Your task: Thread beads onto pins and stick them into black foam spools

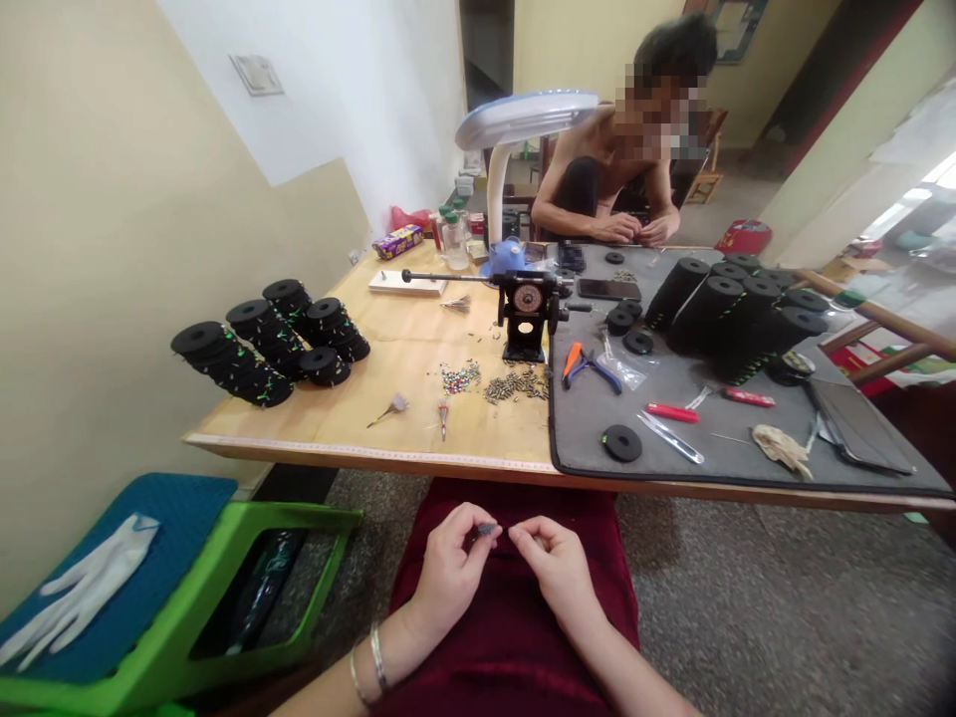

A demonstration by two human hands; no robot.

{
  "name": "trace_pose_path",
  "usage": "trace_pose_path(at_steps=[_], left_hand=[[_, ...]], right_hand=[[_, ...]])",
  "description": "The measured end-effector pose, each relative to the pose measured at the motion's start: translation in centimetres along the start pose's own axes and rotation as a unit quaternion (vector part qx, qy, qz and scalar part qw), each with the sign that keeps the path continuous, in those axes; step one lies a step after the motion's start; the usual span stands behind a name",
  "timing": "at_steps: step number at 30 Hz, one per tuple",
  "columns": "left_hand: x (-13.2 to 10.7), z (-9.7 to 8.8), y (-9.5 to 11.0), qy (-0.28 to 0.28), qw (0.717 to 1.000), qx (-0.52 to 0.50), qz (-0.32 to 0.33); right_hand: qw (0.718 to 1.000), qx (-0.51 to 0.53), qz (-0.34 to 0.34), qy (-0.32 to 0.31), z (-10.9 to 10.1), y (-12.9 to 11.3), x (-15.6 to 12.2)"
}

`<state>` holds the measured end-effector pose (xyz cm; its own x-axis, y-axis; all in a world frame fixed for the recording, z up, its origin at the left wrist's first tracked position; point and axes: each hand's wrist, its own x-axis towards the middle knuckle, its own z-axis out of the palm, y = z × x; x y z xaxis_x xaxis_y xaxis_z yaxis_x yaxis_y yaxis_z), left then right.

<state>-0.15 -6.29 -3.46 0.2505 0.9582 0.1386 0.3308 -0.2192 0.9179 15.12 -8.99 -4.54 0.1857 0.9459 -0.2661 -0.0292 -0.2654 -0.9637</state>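
Dark grey piece: small, tufted-looking (486, 529), at lower centre of the frame, between thumb and index finger of the left hand; its tip points towards the right hand.
Left hand: (457, 558) narrow pinch on the piece, silvery bangles (377, 657) at the wrist.
Right hand: (557, 566) thumb and index drawn close together, just beside the piece; cannot tell whether something thin sits between them.
Table edge: the wooden table (321, 413) crosses mid-frame, its front edge above and apart from both hands; a measuring strip (418, 458) runs along the left part.
Room around hands: dark red cloth (508, 647) beneath and between them; green stool (318, 513) at lower left, well apart from the left hand; speckled floor (724, 588) at lower right.
Mat: grey, rounded corner (583, 438), covers the table's right part.
Tabletop, centre: black winding device (526, 324); loose multicoloured beads (459, 376) beside small metallic bits (515, 386); two slender bundles, one at left (397, 405), one nearer centre (444, 416).
Spools: black, matte, ring-shaped; stacks at left (265, 337) lean, tagged with bright specks; taller stacks at right (713, 314).
Glove: white fabric (94, 588), flat on a textured blue pad (186, 498).
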Motion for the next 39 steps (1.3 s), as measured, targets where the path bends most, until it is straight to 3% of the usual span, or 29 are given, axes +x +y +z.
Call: trace_pose_path(at_steps=[9,21,31,39], left_hand=[[0.22,-0.03,0.3,-0.012,0.999,-0.022,0.023],[0.3,-0.07,0.06,0.0,1.0,-0.017,0.011],[0.32,-0.03,0.08,-0.029,0.999,-0.019,0.038],[0.34,0.11,-0.09,-0.053,0.998,-0.024,0.027]], right_hand=[[0.998,0.046,0.018,-0.027,-0.05,-0.13,-0.03],[0.999,-0.035,-0.013,-0.018,-0.16,-0.16,-0.39],[0.999,0.02,-0.002,-0.025,-0.3,-0.01,-0.12],[0.99,0.129,0.035,-0.045,-0.25,-0.51,-0.05]])
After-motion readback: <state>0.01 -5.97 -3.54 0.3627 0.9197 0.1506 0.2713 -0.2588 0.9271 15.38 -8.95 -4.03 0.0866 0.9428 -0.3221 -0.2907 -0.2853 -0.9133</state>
